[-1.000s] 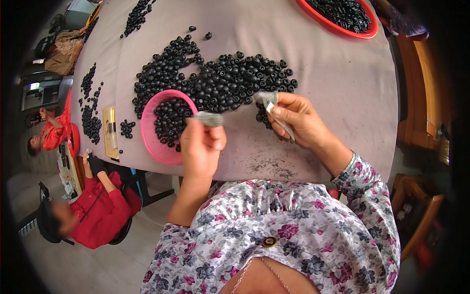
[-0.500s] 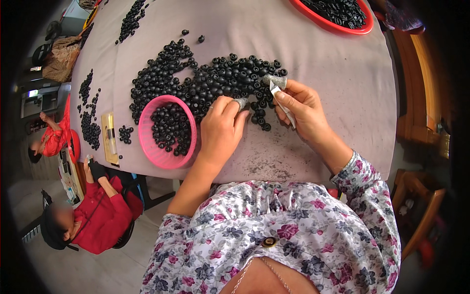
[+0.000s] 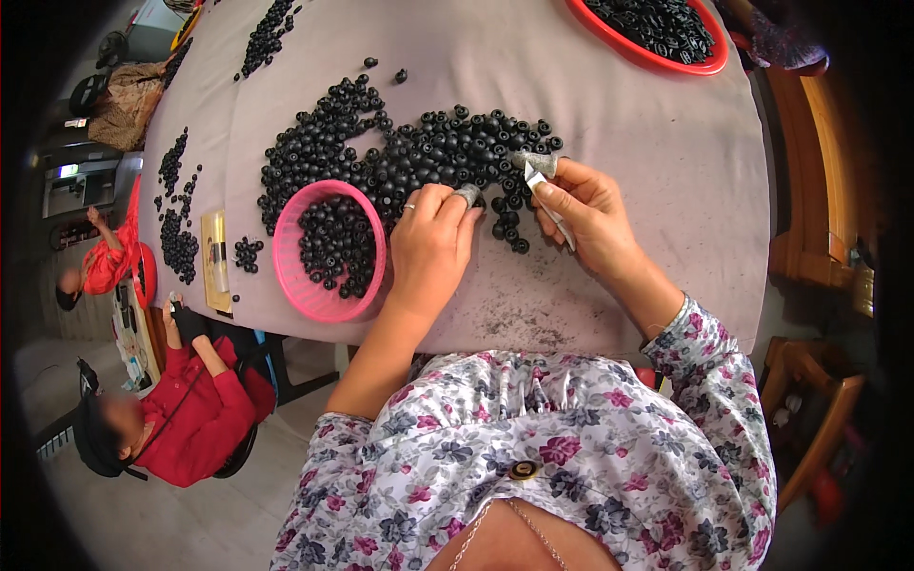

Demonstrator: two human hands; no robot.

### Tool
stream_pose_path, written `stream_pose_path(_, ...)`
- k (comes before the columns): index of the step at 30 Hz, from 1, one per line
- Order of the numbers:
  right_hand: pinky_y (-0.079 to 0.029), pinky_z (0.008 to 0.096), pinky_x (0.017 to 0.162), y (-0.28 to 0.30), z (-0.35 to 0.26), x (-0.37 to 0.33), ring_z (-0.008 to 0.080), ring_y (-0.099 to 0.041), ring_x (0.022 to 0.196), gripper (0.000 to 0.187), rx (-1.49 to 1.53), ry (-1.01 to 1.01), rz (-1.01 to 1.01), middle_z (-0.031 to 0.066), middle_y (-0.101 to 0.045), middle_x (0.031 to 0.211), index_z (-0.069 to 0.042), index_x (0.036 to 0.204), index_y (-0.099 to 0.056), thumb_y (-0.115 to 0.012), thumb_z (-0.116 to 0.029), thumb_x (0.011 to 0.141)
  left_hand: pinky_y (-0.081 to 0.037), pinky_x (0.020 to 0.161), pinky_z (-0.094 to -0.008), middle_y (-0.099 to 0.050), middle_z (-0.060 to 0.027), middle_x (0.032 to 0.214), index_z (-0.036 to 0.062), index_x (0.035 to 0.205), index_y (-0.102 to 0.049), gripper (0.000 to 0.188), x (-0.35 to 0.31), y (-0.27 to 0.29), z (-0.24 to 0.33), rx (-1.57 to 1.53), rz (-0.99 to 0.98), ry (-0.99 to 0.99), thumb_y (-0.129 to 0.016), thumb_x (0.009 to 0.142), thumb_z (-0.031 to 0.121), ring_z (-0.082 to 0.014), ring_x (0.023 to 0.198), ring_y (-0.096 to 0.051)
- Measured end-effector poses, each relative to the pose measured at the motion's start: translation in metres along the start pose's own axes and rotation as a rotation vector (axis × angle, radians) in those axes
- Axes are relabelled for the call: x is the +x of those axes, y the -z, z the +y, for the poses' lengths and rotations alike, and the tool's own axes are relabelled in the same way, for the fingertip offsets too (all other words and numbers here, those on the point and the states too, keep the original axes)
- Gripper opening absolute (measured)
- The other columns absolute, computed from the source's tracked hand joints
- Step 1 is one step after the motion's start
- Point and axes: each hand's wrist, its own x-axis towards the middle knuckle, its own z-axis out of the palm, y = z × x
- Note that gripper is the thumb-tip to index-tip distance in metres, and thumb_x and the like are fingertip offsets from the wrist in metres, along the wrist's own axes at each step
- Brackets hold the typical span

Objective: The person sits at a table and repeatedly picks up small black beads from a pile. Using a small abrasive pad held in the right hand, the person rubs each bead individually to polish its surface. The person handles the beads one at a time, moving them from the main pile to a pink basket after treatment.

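A large heap of round black bead-like pieces [image 3: 333,143], each with a small hole or recess, spreads over the cloth-covered table [image 3: 666,266]. At its near edge my left hand [image 3: 433,243] is closed, fingers curled and a grey cover on one fingertip; what it pinches, if anything, is hidden. My right hand [image 3: 602,214] grips a small pale blade-like strip [image 3: 549,200], its pointed end toward the heap. A grey cover [image 3: 535,163] also wraps a finger of that hand. Left of my left hand stands a pink slotted basket [image 3: 288,262], partly filled with the same pieces.
A red basin [image 3: 657,62] of black parts stands at the far right. Smaller black groups and a yellowish flat box [image 3: 215,262] lie left. Dark crumbs [image 3: 528,324] dot the near cloth. A person in red [image 3: 190,409] sits at the left; a wooden chair [image 3: 814,409] stands right.
The table scene has shifted slightly rightward in the picture. My left fingers have moved a little at the heap's edge; my right hand stays nearly still with the blade-like strip.
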Motion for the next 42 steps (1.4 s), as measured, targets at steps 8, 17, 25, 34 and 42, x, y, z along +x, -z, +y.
stream_pose_path(8,-0.038,0.019,0.046,0.001,0.0,-0.001,0.0035,-0.05,0.055,0.014,-0.007,-0.014,-0.006,-0.0015,-0.058,0.071,0.0,0.101,-0.064,-0.062,-0.013,0.096,-0.051,0.074,-0.0391,-0.058,-0.0095,0.096,0.0031,0.09,-0.062,0.02,-0.003,-0.001,0.004,0.014,-0.032,-0.048,-0.076,0.077,0.01,-0.0286,0.088,-0.059)
stream_pose_path(17,-0.038,0.0193,0.047,0.001,-0.001,-0.003,0.0034,-0.051,0.056,0.015,-0.023,-0.022,-0.002,-0.0025,-0.058,0.072,-0.001,0.104,-0.064,-0.061,-0.013,0.097,-0.05,0.07,-0.028,-0.067,-0.0082,0.097,0.0,0.106,-0.06,0.019,-0.021,0.023,0.021,-0.956,-0.067,0.459,-0.067,0.089,0.006,-0.014,0.075,-0.061)
stream_pose_path(25,-0.038,0.0179,0.05,-0.006,-0.008,-0.011,0.0009,-0.048,0.058,0.034,-0.107,-0.126,-0.212,-0.0048,-0.058,0.075,-0.001,0.128,-0.061,-0.062,-0.011,0.096,-0.045,0.067,-0.0223,-0.067,-0.0079,0.092,0.0005,0.111,-0.063,0.02,-0.024,0.015,0.008,-1.699,-0.179,0.764,-0.061,0.093,0.008,-0.0089,0.073,-0.057)
stream_pose_path(34,-0.041,0.0201,0.053,-0.01,-0.013,-0.014,0.0043,-0.05,0.061,0.029,-0.037,-0.225,-0.405,-0.002,-0.058,0.08,0.001,0.121,-0.059,-0.065,-0.007,0.093,-0.042,0.058,-0.0239,-0.057,-0.0026,0.077,0.0012,0.108,-0.064,0.025,-0.028,0.004,0.005,-1.892,-0.235,0.854,-0.059,0.099,0.024,-0.0102,0.064,-0.05)
stream_pose_path(42,-0.041,0.0206,0.051,-0.012,-0.008,-0.014,0.0052,-0.052,0.06,0.027,-0.029,-0.273,-0.43,-0.0012,-0.059,0.08,0.002,0.118,-0.059,-0.065,-0.006,0.093,-0.04,0.048,-0.0205,-0.053,0.0006,0.072,0.0022,0.107,-0.06,0.03,-0.034,-0.007,0.002,-1.915,-0.265,0.847,-0.052,0.103,0.031,-0.0071,0.056,-0.048)
